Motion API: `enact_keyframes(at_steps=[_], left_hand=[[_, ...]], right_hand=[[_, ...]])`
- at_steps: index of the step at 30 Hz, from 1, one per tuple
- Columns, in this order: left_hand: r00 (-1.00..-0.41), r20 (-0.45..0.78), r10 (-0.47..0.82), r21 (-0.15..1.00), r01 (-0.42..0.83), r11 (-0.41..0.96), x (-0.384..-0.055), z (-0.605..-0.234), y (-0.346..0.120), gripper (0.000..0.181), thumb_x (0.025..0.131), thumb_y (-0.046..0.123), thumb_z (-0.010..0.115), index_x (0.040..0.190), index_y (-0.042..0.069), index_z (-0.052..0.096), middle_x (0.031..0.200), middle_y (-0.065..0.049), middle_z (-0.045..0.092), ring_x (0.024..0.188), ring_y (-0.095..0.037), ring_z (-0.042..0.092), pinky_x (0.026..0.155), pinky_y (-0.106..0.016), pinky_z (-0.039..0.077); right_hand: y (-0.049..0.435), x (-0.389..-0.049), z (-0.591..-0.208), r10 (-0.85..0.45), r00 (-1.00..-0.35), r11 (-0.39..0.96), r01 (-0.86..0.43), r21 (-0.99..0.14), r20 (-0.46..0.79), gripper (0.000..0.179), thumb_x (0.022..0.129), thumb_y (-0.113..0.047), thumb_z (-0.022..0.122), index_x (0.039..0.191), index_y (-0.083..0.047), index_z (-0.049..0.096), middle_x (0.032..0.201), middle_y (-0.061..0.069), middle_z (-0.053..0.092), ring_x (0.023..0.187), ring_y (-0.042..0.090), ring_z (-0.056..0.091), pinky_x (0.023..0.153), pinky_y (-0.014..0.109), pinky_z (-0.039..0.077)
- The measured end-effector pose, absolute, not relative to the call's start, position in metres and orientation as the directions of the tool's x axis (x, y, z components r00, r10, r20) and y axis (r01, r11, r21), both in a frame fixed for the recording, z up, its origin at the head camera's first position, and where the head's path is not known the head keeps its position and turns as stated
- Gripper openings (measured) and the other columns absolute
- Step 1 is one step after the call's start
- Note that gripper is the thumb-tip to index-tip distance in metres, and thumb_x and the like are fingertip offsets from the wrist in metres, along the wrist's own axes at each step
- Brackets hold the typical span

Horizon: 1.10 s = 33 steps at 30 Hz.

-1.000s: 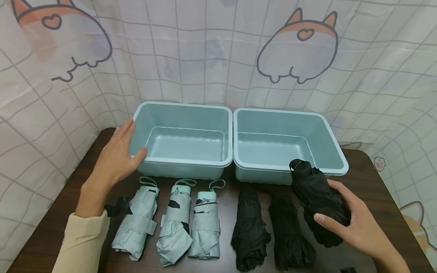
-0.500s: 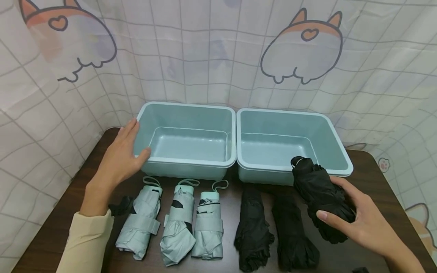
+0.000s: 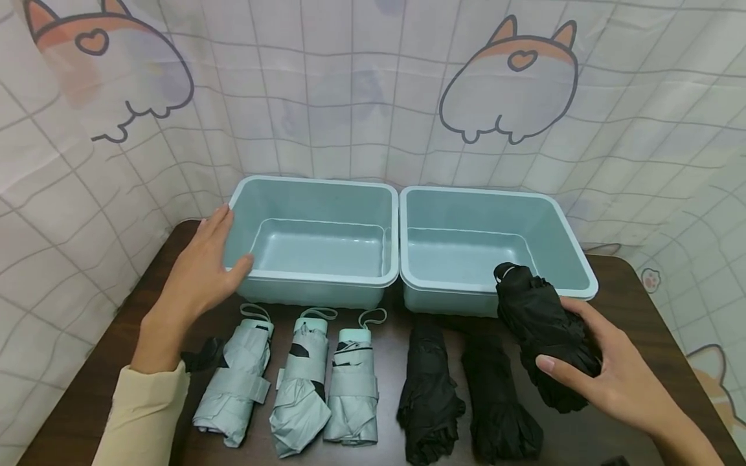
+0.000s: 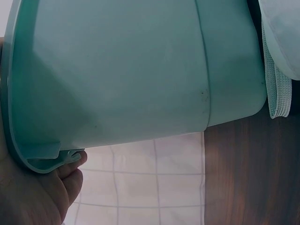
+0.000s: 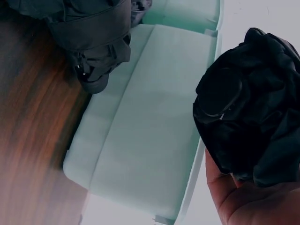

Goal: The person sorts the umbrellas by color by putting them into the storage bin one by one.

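My right hand (image 3: 612, 375) grips a black folded umbrella (image 3: 544, 333), thumb on its near side and fingers round the far side. The umbrella is tilted, its strap end overlapping the front rim of the right light-blue bin (image 3: 466, 285) in the head view. Its round handle end faces the camera in the right wrist view. At the left light-blue bin (image 3: 315, 281), my left hand (image 3: 198, 272) rests on the left front corner, fingers straight along the side and thumb at the front rim. The left wrist view shows those fingertips (image 4: 75, 164) below the rim.
Three pale mint folded umbrellas (image 3: 352, 395) with wrist loops lie before the left bin. Two black folded umbrellas (image 3: 431, 395) lie before the right one. A dark strap-like item (image 3: 204, 355) is by the left wrist. A patterned curtain (image 3: 373, 90) hangs behind the dark wooden table (image 3: 76, 401).
The black umbrella in my right hand has risen slightly, its strap end showing a little farther over the bin's rim. My left hand has kept its place on the left bin.
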<state>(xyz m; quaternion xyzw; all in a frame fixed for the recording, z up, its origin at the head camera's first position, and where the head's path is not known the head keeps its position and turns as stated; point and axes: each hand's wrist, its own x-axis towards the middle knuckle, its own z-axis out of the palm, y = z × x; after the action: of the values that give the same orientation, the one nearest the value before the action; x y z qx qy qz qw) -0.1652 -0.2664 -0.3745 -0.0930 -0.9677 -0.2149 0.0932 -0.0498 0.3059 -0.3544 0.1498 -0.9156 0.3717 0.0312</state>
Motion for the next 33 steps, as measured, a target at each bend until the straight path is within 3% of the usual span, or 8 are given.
enact_keyframes(at_steps=[16,22,28,33], left_hand=[[-0.965,0.226,0.134,0.400,0.218,0.890,-0.165,-0.375,-0.267,0.086,0.100,0.036,0.058,0.168,-0.001,0.021,0.176,-0.023,0.020,0.159,-0.056,0.022,0.123,-0.076,0.026],[-0.963,0.231,0.138,0.394,0.222,0.892,-0.167,-0.374,-0.266,0.086,0.099,0.036,0.057,0.168,-0.001,0.020,0.176,-0.023,0.020,0.159,-0.056,0.022,0.123,-0.075,0.026],[-0.965,0.222,0.137,0.399,0.219,0.890,-0.166,-0.374,-0.267,0.085,0.099,0.036,0.057,0.168,-0.001,0.021,0.176,-0.023,0.020,0.159,-0.056,0.022,0.123,-0.076,0.026],[-0.967,0.216,0.138,0.398,0.216,0.892,-0.165,-0.374,-0.267,0.085,0.100,0.036,0.057,0.168,-0.002,0.020,0.176,-0.023,0.020,0.159,-0.056,0.022,0.123,-0.075,0.026]], right_hand=[[0.317,-0.059,-0.351,-0.213,-0.962,0.716,-0.273,-0.643,0.171,0.081,0.089,-0.012,0.081,0.159,-0.029,0.043,0.139,-0.027,0.056,0.117,-0.015,0.055,0.086,0.003,0.044],[0.324,-0.063,-0.345,-0.213,-0.964,0.740,-0.264,-0.618,0.157,0.081,0.090,-0.014,0.081,0.160,-0.028,0.043,0.143,-0.007,0.057,0.119,-0.019,0.050,0.085,0.002,0.042],[0.326,-0.066,-0.341,-0.221,-0.960,0.744,-0.282,-0.606,0.175,0.079,0.088,-0.013,0.083,0.157,-0.025,0.047,0.134,-0.011,0.062,0.113,-0.016,0.055,0.082,0.003,0.044],[0.327,-0.073,-0.334,-0.226,-0.959,0.755,-0.282,-0.592,0.168,0.081,0.088,-0.016,0.083,0.159,-0.017,0.044,0.140,0.019,0.063,0.110,-0.020,0.052,0.080,0.003,0.042]])
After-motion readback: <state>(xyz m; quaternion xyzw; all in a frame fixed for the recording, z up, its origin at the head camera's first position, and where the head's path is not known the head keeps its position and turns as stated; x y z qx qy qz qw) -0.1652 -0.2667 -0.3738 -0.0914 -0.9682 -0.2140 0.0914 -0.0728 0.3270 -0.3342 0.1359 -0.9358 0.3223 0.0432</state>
